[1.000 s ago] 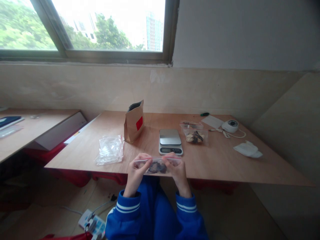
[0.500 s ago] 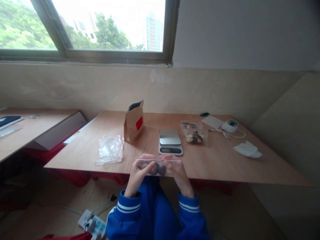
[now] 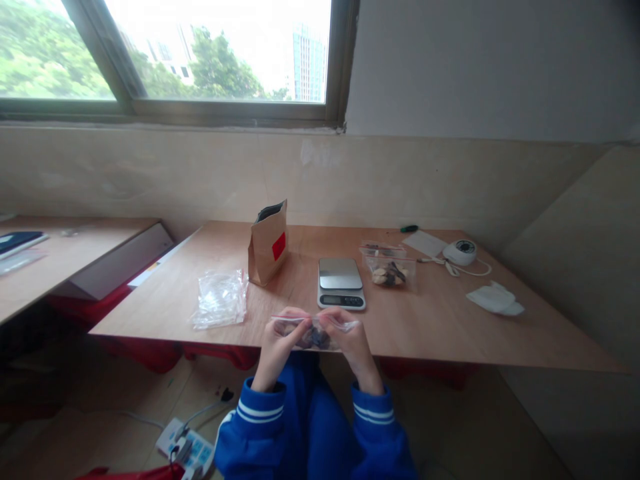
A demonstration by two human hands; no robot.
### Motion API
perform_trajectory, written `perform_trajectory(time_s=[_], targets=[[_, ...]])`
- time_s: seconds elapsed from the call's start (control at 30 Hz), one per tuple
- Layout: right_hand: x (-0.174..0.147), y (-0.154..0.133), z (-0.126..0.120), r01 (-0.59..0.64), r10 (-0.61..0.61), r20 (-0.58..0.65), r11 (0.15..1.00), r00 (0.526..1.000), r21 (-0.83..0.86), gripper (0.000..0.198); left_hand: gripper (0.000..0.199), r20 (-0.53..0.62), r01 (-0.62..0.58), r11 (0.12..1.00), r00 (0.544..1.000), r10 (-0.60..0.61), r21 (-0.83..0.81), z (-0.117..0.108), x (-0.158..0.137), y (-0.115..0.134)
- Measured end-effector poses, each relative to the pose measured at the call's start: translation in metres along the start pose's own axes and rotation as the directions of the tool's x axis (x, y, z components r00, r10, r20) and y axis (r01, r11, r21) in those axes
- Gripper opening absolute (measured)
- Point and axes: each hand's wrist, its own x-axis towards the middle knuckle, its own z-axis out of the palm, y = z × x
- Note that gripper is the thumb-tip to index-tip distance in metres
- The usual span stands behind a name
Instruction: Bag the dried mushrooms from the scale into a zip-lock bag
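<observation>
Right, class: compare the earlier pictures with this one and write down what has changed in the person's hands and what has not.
Both hands, left hand and right hand, keep hold of the small clear zip bag of dark pieces; its red-lined top edge, level half a second ago, now sags at the right. The silver kitchen scale, brown paper pouch and clear filled bag stayed put.

On our wooden worktop (image 3: 440,327), left of the scale (image 3: 341,283), we see a paper bag (image 3: 269,244) and empty plastic bags (image 3: 220,298); right, filled bags (image 3: 389,265).
</observation>
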Motion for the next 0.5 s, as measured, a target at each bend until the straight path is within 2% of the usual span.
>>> perform_trajectory(time_s=[0.33,0.5], targets=[[0.0015,0.0010,0.0059,0.106,-0.129,-0.124,0.978,0.984,-0.178,0.019,0.026,-0.054,0.067,0.997,0.996,-0.066,0.026,0.0060,-0.0011,-0.0035],[0.0016,0.0002,0.0034,0.068,-0.080,-0.106,0.991,0.991,-0.112,0.020,0.026,-0.051,0.034,0.999,0.998,-0.033,0.029,0.0092,-0.0001,0.0007]])
